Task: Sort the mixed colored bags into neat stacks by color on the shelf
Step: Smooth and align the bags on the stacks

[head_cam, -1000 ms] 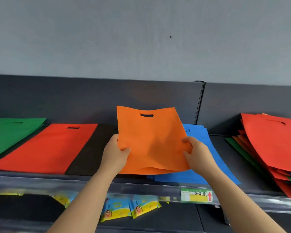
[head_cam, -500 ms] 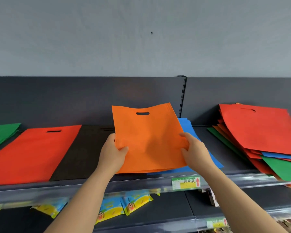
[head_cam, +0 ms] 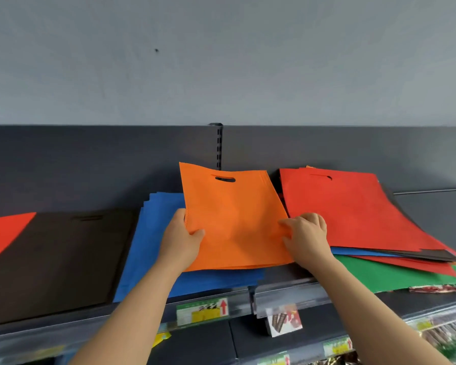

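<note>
Left hand [head_cam: 181, 239] and right hand [head_cam: 307, 238] pinch opposite side edges of the orange bags [head_cam: 234, 219], handle end away; mixed pile [head_cam: 353, 212] just right.

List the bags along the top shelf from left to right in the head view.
red bag at the left edge → black bags → blue stack → orange bags → mixed pile, red on top

Bare shelf [head_cam: 429, 217] lies open behind the mixed pile [head_cam: 353, 206]; blue stack [head_cam: 153, 233] and black stack [head_cam: 58, 259] crowd the left.
</note>
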### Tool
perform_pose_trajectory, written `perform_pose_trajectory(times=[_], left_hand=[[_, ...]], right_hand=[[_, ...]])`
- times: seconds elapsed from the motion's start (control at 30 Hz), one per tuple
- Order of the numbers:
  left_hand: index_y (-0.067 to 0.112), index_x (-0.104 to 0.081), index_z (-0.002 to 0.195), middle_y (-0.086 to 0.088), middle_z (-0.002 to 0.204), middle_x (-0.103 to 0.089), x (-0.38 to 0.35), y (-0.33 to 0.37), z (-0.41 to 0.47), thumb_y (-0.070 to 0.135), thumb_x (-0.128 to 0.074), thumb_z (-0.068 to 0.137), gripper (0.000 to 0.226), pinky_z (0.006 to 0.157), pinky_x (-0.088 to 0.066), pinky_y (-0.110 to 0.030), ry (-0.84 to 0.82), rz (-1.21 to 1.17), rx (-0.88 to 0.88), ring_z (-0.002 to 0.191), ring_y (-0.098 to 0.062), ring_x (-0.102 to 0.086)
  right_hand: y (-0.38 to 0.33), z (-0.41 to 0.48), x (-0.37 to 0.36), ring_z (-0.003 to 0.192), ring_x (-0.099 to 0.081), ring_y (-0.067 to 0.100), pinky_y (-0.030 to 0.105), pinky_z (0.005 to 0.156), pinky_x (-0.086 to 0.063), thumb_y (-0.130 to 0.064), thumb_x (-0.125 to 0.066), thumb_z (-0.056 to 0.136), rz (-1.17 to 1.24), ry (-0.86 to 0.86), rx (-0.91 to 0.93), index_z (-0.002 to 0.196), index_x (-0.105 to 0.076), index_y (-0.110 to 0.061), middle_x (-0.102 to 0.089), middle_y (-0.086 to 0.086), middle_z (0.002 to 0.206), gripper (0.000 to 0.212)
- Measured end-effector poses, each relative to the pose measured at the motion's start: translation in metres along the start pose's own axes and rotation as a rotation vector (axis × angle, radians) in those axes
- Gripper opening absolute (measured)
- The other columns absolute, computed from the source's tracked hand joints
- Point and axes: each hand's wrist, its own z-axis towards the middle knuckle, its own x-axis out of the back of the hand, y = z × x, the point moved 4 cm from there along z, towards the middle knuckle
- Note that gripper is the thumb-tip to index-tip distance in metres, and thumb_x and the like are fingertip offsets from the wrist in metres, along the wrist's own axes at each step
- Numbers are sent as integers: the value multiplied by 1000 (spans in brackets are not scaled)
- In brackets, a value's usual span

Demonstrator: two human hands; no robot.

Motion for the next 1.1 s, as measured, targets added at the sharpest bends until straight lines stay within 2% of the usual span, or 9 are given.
perform_pose_trajectory(times=[0.07, 0.17, 0.27, 0.37, 0.5, 0.7, 0.8, 0.93, 1.1], left_hand=[[24, -47, 116, 10, 102, -55, -20, 6, 5, 14, -59, 92, 29, 60, -40, -18, -1, 16, 5, 85, -9, -54], [22, -47, 117, 8, 100, -58, -48, 9, 8, 12, -57, 92, 29, 62, -47, -25, -10, 44, 38, 81, -9, -57], [20, -46, 123, 4, 105, -59, -71, 10, 9, 10, -55, 92, 34, 59, -43, -26, 3, 74, 71, 81, -12, -56], [18, -46, 127, 2, 111, -57, -88, 13, 12, 11, -56, 91, 37, 63, -40, -28, 36, 106, 90, 88, -17, -54], [17, -47, 124, 2, 108, -58, -110, 17, 16, 9, -56, 91, 35, 57, -39, -22, 36, 103, 98, 86, -15, -54], [17, -47, 125, 2, 112, -59, -153, 25, 18, 11, -57, 92, 35, 56, -42, -21, -40, 107, 110, 82, -11, -56], [16, -47, 119, 0, 107, -59, -174, 28, 22, 12, -58, 92, 29, 59, -45, -22, -89, 122, 123, 83, -14, -57], [18, -49, 110, -2, 106, -60, -197, 32, 28, 12, -59, 90, 23, 71, -49, -30, -140, 135, 125, 90, -19, -59], [19, -45, 125, 4, 103, -59, -217, 37, 31, 11, -56, 92, 36, 57, -39, -18, -179, 150, 121, 85, -12, -56]], right_hand=[[18, 8, -8, 116, -39, 26, 34, 104, -18, -16, -52, 83, -20, -52, 24, 121, -62, -31, -65, 0, 111, 42], [41, 15, -22, 118, -42, 25, 32, 105, -22, -18, -53, 81, -2, -106, 53, 119, -64, -32, -65, -1, 115, 42], [58, 16, -33, 120, -41, 20, 30, 108, -19, -17, -53, 81, -35, -95, 102, 115, -67, -31, -65, -1, 112, 40], [71, 18, -38, 120, -40, 18, 29, 108, -15, -15, -50, 83, -85, -49, 131, 111, -69, -31, -66, -4, 108, 37], [98, 26, -41, 120, -40, 18, 28, 108, -14, -14, -49, 83, -80, -26, 125, 112, -68, -33, -66, -4, 107, 39], [151, 38, -40, 122, -39, 16, 29, 112, -15, -20, -51, 84, -67, -52, 88, 117, -64, -38, -65, -3, 112, 40], [176, 44, -38, 124, -39, 17, 30, 112, -15, -20, -53, 82, -60, -75, 55, 119, -63, -38, -63, -1, 116, 42], [203, 48, -32, 124, -39, 17, 28, 110, -16, -16, -52, 80, -54, -100, 22, 118, -64, -39, -65, -2, 115, 46], [226, 54, -27, 124, -38, 18, 28, 110, -17, -17, -52, 80, -39, -143, -29, 119, -63, -37, -64, -4, 117, 45]])
